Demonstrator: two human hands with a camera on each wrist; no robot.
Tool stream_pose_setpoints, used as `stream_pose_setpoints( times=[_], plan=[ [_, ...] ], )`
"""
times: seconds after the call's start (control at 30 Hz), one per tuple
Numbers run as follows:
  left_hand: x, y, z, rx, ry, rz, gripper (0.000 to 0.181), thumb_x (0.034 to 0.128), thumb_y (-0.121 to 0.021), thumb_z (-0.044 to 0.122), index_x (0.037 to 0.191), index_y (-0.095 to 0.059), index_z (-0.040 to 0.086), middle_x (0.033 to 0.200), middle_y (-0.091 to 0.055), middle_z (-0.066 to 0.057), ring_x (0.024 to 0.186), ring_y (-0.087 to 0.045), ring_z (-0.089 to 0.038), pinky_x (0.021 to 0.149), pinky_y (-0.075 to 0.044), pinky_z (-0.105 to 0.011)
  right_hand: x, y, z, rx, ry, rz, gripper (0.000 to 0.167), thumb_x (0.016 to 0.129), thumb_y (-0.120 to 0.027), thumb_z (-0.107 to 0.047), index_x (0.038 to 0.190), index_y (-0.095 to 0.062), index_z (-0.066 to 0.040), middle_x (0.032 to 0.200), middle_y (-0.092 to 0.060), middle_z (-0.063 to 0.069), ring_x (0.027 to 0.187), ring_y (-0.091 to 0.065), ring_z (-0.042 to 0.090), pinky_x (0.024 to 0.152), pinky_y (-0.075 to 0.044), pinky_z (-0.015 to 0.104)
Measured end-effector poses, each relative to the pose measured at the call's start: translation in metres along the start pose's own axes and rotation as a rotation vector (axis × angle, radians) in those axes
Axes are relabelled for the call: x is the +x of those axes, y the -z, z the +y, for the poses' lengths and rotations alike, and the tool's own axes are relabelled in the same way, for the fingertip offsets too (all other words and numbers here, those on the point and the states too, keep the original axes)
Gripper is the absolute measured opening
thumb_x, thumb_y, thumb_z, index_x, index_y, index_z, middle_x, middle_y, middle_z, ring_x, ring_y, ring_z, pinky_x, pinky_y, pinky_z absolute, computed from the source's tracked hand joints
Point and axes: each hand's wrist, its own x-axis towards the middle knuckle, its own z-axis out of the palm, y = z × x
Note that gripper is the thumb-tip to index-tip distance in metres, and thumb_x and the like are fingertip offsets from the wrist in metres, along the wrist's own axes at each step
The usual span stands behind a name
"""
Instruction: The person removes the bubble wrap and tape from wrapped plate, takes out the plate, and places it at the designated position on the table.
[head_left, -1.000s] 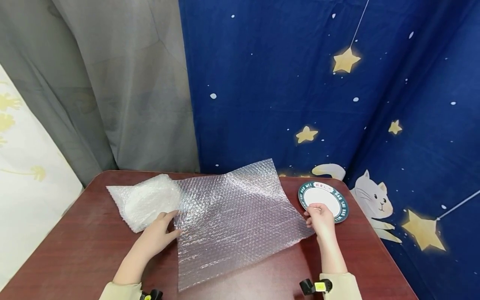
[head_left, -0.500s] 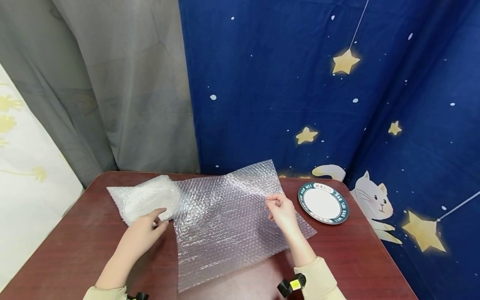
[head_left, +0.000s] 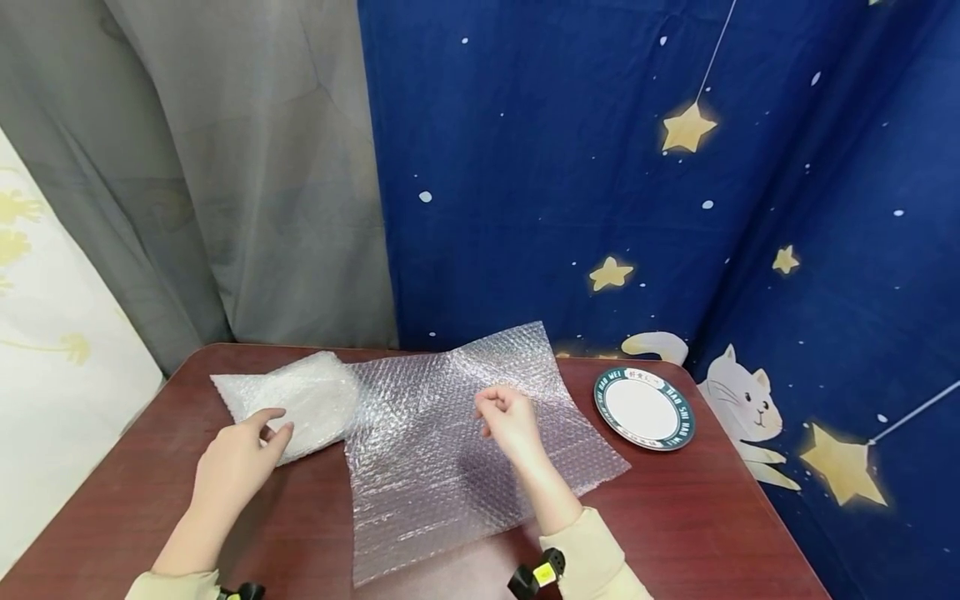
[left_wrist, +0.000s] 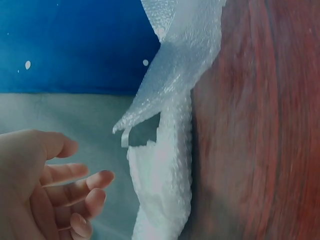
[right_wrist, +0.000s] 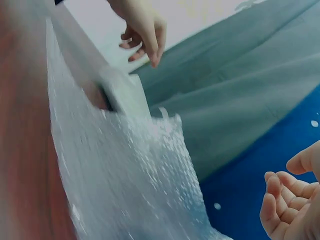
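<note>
A sheet of bubble wrap lies spread across the middle of the table. At its left is a pale bundle of bubble wrap; what is inside cannot be made out. My left hand hovers over the bundle's near left edge, fingers loosely bent and holding nothing. In the left wrist view a gap separates its fingertips from the bundle. Above the sheet is my right hand, fingers loosely curled around nothing. A white plate with a dark green lettered rim rests to the right, untouched.
The dark red wooden table ends at the back against a grey curtain and a blue starry curtain. A white patterned surface stands beyond its left edge.
My right hand has moved left from beside the plate to above the sheet. My left hand has drawn left, from the sheet's edge to over the bundle. Sheet, bundle and plate lie as before.
</note>
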Motion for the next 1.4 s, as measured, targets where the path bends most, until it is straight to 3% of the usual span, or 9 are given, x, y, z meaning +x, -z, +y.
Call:
stream_pose_setpoints(
  times=[0.2,0.53,0.77,0.93,1.17,1.4],
  plan=[
    [0.002,0.005,-0.011,-0.007,0.069,0.025,0.038,0.0941,-0.055,0.029,0.114,-0.064,-0.001,0.078,-0.065,-0.003,0.058,-0.056,-0.018,0.046,-0.041,-0.037,0.009,-0.031,0.025,0.067,-0.039,-0.046,0.015,0.092,-0.058,-0.007,0.095,-0.066,0.005,0.076,-0.066,0.017,0.051,-0.054,0.011,0.056,-0.054,0.037],
    [0.01,0.013,-0.032,0.015,0.13,0.027,0.043,0.0945,-0.053,0.031,0.114,-0.061,-0.007,0.077,-0.061,-0.007,0.06,-0.053,-0.023,0.045,-0.038,-0.036,0.014,-0.073,0.03,0.143,-0.116,-0.086,0.02,0.092,-0.058,-0.013,0.095,-0.07,0.002,0.074,-0.067,0.008,0.053,-0.059,0.012,0.057,-0.054,0.034],
    [0.012,0.013,-0.05,0.002,0.142,0.014,0.046,0.0959,-0.05,0.031,0.115,-0.058,-0.01,0.091,-0.064,-0.022,0.079,-0.06,-0.04,0.059,-0.045,-0.052,0.013,-0.098,0.04,0.219,-0.174,-0.095,0.022,0.093,-0.057,-0.013,0.096,-0.07,0.004,0.073,-0.068,0.008,0.051,-0.059,0.009,0.046,-0.046,0.02],
    [0.013,0.016,-0.057,0.009,0.163,-0.02,0.051,0.097,-0.047,0.035,0.113,-0.057,-0.012,0.094,-0.064,-0.026,0.085,-0.059,-0.047,0.062,-0.044,-0.055,0.011,-0.113,0.045,0.238,-0.22,-0.122,0.024,0.094,-0.056,-0.016,0.097,-0.07,0.004,0.074,-0.069,0.006,0.051,-0.058,0.008,0.046,-0.045,0.02],
    [0.017,0.017,-0.069,-0.005,0.206,-0.05,0.06,0.0986,-0.042,0.042,0.117,-0.052,-0.015,0.113,-0.055,-0.037,0.099,-0.052,-0.055,0.072,-0.042,-0.061,0.01,-0.13,0.046,0.283,-0.273,-0.142,0.029,0.095,-0.057,-0.023,0.096,-0.069,0.004,0.078,-0.071,0.009,0.051,-0.059,0.008,0.045,-0.045,0.019],
    [0.019,0.017,-0.081,-0.043,0.232,-0.074,0.065,0.0993,-0.039,0.045,0.117,-0.051,-0.017,0.114,-0.053,-0.039,0.101,-0.049,-0.056,0.077,-0.041,-0.062,0.01,-0.146,0.052,0.294,-0.317,-0.174,0.034,0.096,-0.056,-0.028,0.101,-0.067,0.003,0.083,-0.071,0.011,0.056,-0.064,0.013,0.044,-0.046,0.019]
  ],
)
